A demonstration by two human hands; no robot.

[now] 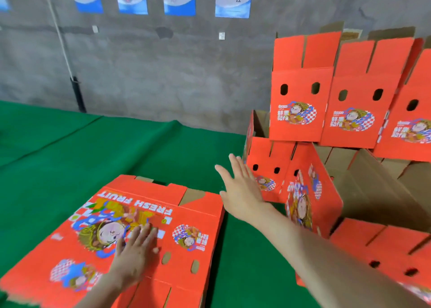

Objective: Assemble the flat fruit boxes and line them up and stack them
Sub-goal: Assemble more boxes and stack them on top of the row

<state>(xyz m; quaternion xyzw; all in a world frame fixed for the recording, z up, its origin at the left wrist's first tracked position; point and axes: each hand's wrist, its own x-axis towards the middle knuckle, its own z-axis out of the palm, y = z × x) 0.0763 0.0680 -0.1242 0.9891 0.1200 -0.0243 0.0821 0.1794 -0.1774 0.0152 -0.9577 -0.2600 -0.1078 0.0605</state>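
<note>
A stack of flat red fruit boxes (193,214) lies on the green table in front of me, printed side up. My left hand (135,254) rests flat on the top flat box, fingers straight. My right hand (240,188) is held open in the air, fingers spread, just left of an assembled red box (270,167) in the lower row. Above it stands a second row of assembled red boxes (300,93) with their top flaps up.
The green cloth table (116,149) stretches left and back to a grey concrete wall (163,74) with posters. More assembled boxes (377,244) crowd the right side near my right forearm. Open brown box interiors (373,186) show between the rows.
</note>
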